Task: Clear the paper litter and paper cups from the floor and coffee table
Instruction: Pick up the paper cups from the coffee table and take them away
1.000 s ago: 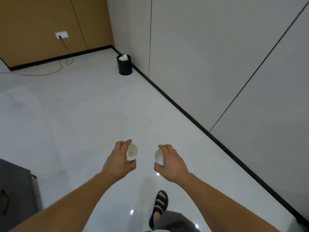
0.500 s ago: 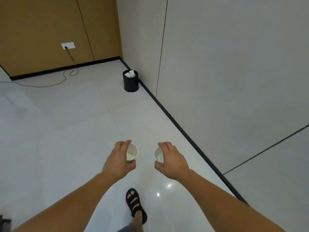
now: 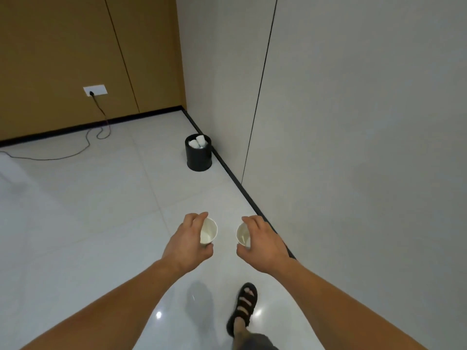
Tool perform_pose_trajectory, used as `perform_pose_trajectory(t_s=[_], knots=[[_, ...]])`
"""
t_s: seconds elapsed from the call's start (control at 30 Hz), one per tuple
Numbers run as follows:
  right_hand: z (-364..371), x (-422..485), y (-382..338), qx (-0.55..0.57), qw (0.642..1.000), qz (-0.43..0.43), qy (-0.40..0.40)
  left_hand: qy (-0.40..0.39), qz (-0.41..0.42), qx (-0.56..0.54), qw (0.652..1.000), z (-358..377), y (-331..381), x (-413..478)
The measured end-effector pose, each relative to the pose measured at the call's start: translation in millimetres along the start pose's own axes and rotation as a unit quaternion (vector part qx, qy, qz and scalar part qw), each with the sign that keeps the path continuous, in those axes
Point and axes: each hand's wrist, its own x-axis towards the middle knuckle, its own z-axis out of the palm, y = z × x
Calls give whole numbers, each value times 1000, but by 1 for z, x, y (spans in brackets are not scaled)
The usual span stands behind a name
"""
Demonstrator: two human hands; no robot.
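Head view: left hand (image 3: 188, 242) has fingers and thumb curled round a white paper cup (image 3: 208, 232), mouth tipped toward the camera. Right hand (image 3: 262, 242) grips a second paper cup (image 3: 243, 234) the same way. Both cups are carried above the pale tiled floor (image 3: 88, 210), near each other. Black bin (image 3: 199, 156) stands ahead against the wall, white paper litter (image 3: 198, 142) inside. One sandalled foot (image 3: 243, 305) is on the floor.

A black cable (image 3: 101, 110) trails from the wall socket (image 3: 95, 90) (apparently plugged in).
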Motion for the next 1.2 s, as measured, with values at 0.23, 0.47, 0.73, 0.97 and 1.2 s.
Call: perform_pose_trajectory(t_s=[0.23, 0.47, 0.73, 0.97, 1.2], knots=[[-36, 188, 24, 4, 999, -49, -22, 28, -60, -2, 998, -21, -16, 169], [-64, 362, 36, -9, 996, -72, -53, 33, -121, -24, 992, -49, -58, 308], [-61, 580, 22, -21, 995, -66, -77, 11, -157, -46, 986, -79, -142, 509], [-87, 749, 8, -13, 996, -48, -67, -18, -130, -47, 990, -126, -185, 682], [-67, 931, 18, -7, 990, -79, -115, -25, -186, -78, 979, -110, -233, 832]])
